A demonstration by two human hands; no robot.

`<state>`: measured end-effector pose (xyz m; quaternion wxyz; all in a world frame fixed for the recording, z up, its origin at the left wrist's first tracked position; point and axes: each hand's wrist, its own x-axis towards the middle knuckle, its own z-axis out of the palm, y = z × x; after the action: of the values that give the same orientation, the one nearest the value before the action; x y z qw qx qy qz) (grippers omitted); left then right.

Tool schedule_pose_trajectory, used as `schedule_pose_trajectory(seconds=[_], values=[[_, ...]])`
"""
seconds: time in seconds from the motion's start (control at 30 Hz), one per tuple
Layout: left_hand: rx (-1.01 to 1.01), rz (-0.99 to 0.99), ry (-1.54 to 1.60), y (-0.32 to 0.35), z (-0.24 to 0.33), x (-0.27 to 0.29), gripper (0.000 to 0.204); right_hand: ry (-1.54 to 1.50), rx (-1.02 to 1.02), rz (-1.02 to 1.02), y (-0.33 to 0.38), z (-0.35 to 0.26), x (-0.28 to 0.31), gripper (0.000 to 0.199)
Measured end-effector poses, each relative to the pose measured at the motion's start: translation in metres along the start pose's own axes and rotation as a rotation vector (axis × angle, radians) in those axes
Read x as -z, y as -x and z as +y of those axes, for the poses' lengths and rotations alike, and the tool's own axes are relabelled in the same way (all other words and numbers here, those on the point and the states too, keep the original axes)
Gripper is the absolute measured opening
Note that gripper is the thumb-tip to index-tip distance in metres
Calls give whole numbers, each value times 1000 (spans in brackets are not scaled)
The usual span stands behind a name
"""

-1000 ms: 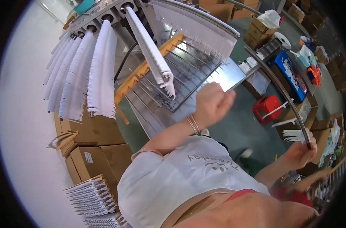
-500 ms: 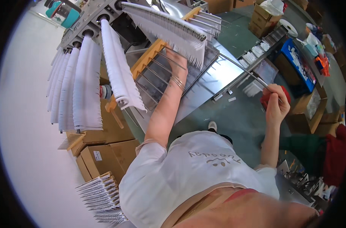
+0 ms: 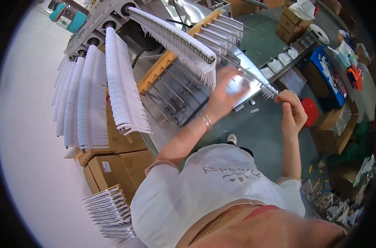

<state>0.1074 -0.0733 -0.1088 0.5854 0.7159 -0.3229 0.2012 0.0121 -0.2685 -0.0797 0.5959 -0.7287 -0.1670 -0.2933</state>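
Stands facing white strips hanging in rows at left from a grey machine. Farther right, faces a wooden rack with metal pins. Holds left hand over a metal table, too blurred to tell whether open or gripping. At right, clasps the near end of a thin metal rod in right hand. Looks like a rod-handling step; seems to call for steadying that rod next, clear of the strips.

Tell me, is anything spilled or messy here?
Yes: a small white strip and, farther right, several yellow pieces lie loose on the floor. They look odd because they seem dropped, not put away.
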Motion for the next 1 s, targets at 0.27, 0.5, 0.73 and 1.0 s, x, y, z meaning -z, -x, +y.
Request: schedule_pose_trajectory(seconds=[0.27,0.5,0.73,1.0], values=[[490,471,157,-19,-67,20,23,52,91,168,19,-16,35,21],[542,598,714,-31,-149,41,21,79,106,71,12,-17,33,21],[563,423,253,-23,-93,13,21,-30,-63,35,3,-3,8,21],[470,335,585,-4,-37,-5,25,-32,29,177,18,-9,26,22]])
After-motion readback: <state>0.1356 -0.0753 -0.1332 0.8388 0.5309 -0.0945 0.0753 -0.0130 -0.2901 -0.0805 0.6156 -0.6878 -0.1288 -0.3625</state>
